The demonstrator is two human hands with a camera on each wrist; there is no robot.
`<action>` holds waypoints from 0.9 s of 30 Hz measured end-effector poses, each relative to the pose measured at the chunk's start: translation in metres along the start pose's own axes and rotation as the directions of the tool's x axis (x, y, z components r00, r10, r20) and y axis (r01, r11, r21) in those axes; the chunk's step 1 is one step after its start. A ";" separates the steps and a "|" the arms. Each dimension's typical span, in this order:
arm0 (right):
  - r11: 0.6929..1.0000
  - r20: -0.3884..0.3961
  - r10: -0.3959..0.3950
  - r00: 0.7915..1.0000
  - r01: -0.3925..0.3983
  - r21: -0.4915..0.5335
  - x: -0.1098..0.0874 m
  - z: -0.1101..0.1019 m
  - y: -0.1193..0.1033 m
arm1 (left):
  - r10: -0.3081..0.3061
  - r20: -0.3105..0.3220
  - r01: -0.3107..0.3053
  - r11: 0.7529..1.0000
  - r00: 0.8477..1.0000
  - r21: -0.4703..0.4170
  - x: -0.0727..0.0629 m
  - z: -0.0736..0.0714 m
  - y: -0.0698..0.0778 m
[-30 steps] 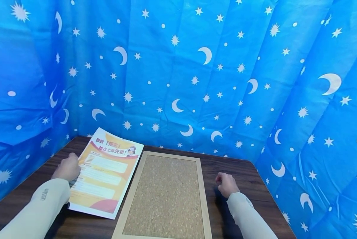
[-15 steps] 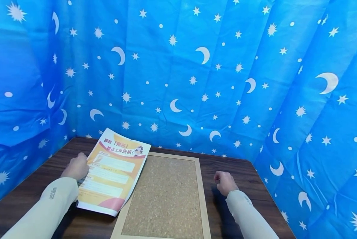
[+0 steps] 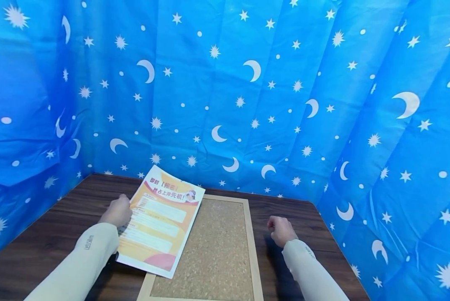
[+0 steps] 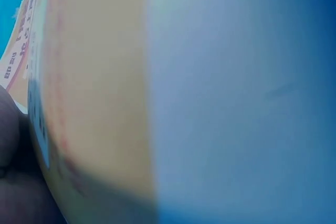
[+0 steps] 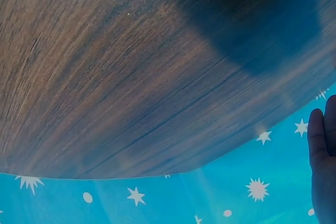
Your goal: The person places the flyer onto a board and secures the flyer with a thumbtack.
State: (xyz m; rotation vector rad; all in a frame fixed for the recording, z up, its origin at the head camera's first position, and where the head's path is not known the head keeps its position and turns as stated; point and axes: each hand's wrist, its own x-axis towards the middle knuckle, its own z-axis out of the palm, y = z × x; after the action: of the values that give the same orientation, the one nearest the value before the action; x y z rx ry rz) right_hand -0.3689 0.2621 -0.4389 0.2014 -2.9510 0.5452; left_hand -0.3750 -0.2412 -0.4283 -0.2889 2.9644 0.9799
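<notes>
My left hand (image 3: 116, 212) grips a printed paper poster (image 3: 161, 221) by its left edge in the head view. Yellow, orange and pink areas with red lettering cover the sheet. It tilts over the left part of a cork board (image 3: 219, 246) in a light wooden frame, hiding that side; whether it touches the board I cannot tell. In the left wrist view the blurred sheet (image 4: 100, 77) fills most of the picture beside the hand. Right of the board, my right hand (image 3: 282, 231) hovers with loosely curled fingers, holding nothing.
Beneath everything is a dark wood-grain table (image 3: 296, 209). A blue curtain (image 3: 195, 83) with white stars and moons hangs behind it and along both sides.
The left hand has carried the poster rightward, from beside the cork board to over its left part. The right hand stays nearly where it was.
</notes>
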 end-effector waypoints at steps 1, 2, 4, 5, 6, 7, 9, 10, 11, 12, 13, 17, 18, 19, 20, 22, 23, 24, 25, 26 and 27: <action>1.000 0.000 0.004 1.000 -0.004 0.002 0.000 -0.001 0.000 | 0.003 0.005 -0.003 1.000 1.000 -0.007 0.000 0.004 0.002; 1.000 0.001 0.006 1.000 -0.006 0.000 -0.001 -0.002 0.000 | 0.008 0.010 -0.008 1.000 1.000 -0.009 -0.001 0.008 0.004; 1.000 -0.001 0.005 1.000 -0.005 -0.005 -0.001 -0.005 0.002 | 0.012 0.017 -0.012 1.000 1.000 -0.007 -0.002 0.014 0.008; 1.000 -0.001 0.004 1.000 -0.004 -0.008 -0.002 -0.006 0.002 | 0.010 0.021 -0.010 1.000 1.000 -0.008 -0.003 0.018 0.009; 1.000 -0.004 0.002 1.000 -0.002 -0.011 -0.002 -0.007 0.003 | 0.010 0.027 -0.010 1.000 1.000 -0.010 -0.004 0.021 0.011; 1.000 -0.006 0.001 1.000 -0.001 -0.014 -0.002 -0.007 0.004 | 0.012 0.028 -0.012 1.000 1.000 -0.008 -0.004 0.024 0.013; 1.000 -0.011 -0.006 1.000 0.006 -0.015 -0.002 -0.008 0.005 | 0.009 0.027 -0.009 1.000 1.000 -0.011 -0.006 0.028 0.015; 1.000 -0.014 -0.005 1.000 0.004 -0.012 -0.002 -0.008 0.005 | 0.010 0.024 -0.009 1.000 1.000 -0.014 -0.007 0.031 0.015; 1.000 -0.017 -0.001 1.000 0.001 -0.007 -0.002 -0.008 0.005 | 0.011 0.020 -0.010 1.000 1.000 -0.017 -0.007 0.033 0.016; 1.000 -0.020 0.002 1.000 -0.002 -0.003 -0.002 -0.008 0.005 | 0.012 0.015 -0.012 1.000 1.000 -0.017 -0.008 0.036 0.017; 1.000 -0.024 0.006 1.000 -0.006 0.000 -0.001 -0.008 0.005 | 0.011 0.011 -0.011 1.000 1.000 -0.017 -0.008 0.039 0.018; 1.000 -0.031 0.023 0.999 -0.023 0.010 -0.001 -0.008 0.004 | 0.014 0.011 -0.014 1.000 1.000 -0.012 -0.008 0.051 0.023; 1.000 -0.032 0.021 0.999 -0.021 0.011 -0.001 -0.008 0.004 | 0.019 0.012 -0.019 1.000 1.000 -0.006 -0.008 0.053 0.025; 1.000 -0.033 0.016 0.999 -0.016 0.013 -0.001 -0.009 0.004 | 0.027 0.012 -0.027 1.000 1.000 0.001 -0.008 0.055 0.026; 1.000 -0.034 0.010 0.999 -0.009 0.015 -0.001 -0.009 0.003 | 0.040 0.014 -0.040 0.999 0.999 0.006 -0.008 0.057 0.027; 1.000 -0.037 0.003 0.999 -0.002 0.025 -0.001 -0.009 0.004 | 0.064 0.023 -0.064 0.998 0.998 0.003 -0.009 0.061 0.030; 1.000 -0.039 -0.002 0.999 0.003 0.029 -0.001 -0.010 0.005 | 0.074 0.030 -0.074 0.997 0.997 -0.002 -0.010 0.063 0.032; 0.999 -0.041 -0.004 0.999 0.005 0.033 -0.001 -0.010 0.006 | 0.083 0.040 -0.083 0.997 0.996 -0.009 -0.011 0.064 0.033; 0.999 -0.042 -0.001 0.999 0.003 0.036 -0.001 -0.011 0.007 | 0.091 0.052 -0.091 0.996 0.994 -0.018 -0.012 0.066 0.035; 0.999 -0.043 0.002 0.999 0.000 0.038 0.000 -0.011 0.008 | 0.099 0.064 -0.097 0.995 0.993 -0.024 -0.014 0.067 0.036; 0.999 -0.045 0.007 0.999 -0.005 0.040 0.000 -0.011 0.009 | 0.104 0.072 -0.103 0.994 0.992 -0.027 -0.015 0.068 0.038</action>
State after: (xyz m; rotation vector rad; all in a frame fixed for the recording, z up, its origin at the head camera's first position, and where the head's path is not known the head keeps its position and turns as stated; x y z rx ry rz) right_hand -0.3696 0.2747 -0.4319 0.1823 -2.8999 0.6014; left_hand -0.3706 -0.1684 -0.4599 -0.0976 2.9291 1.0121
